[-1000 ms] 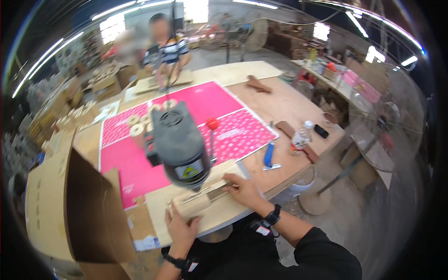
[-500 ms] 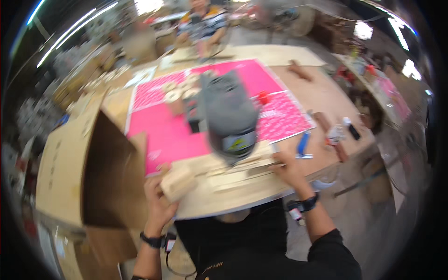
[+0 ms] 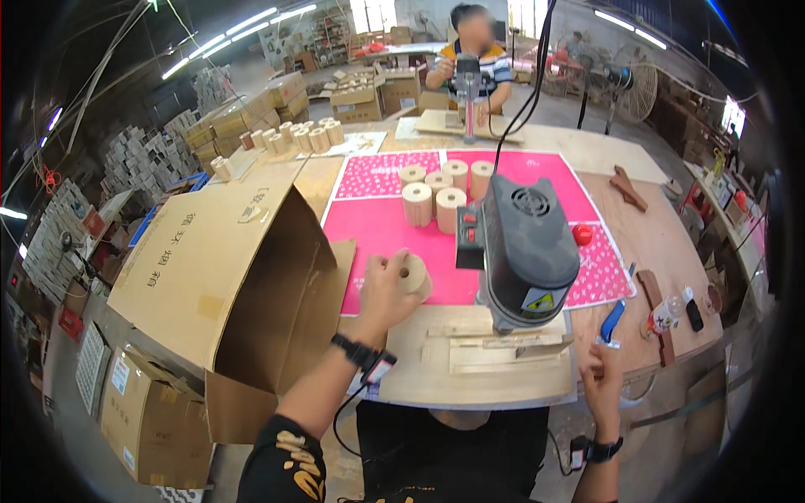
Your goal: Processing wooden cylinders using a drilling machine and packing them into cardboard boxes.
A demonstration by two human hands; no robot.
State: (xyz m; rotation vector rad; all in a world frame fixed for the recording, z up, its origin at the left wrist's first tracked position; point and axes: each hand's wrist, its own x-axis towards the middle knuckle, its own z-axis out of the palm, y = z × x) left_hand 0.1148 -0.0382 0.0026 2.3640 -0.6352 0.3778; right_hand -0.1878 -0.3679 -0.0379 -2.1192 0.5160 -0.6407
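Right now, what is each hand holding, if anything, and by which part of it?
The left hand grips a pale wooden cylinder by its left side, near the holed end. No object is visible in the right hand.

Wood tbl: pink sheet w/ wood cyls; blue-handled tool, btl & brn strip on R.

My left hand: fingers around one wooden cylinder. My right hand: fingers bent, just beside a blue-handled tool, contact unclear. Pink sheet on the worktop: six further cylinders, upright, grouped. Grey machine: one, above a board bearing wooden strips. Carton: one, open, to my left. Bottle: one, to my right. Person: one, across the worktop, at a second machine.
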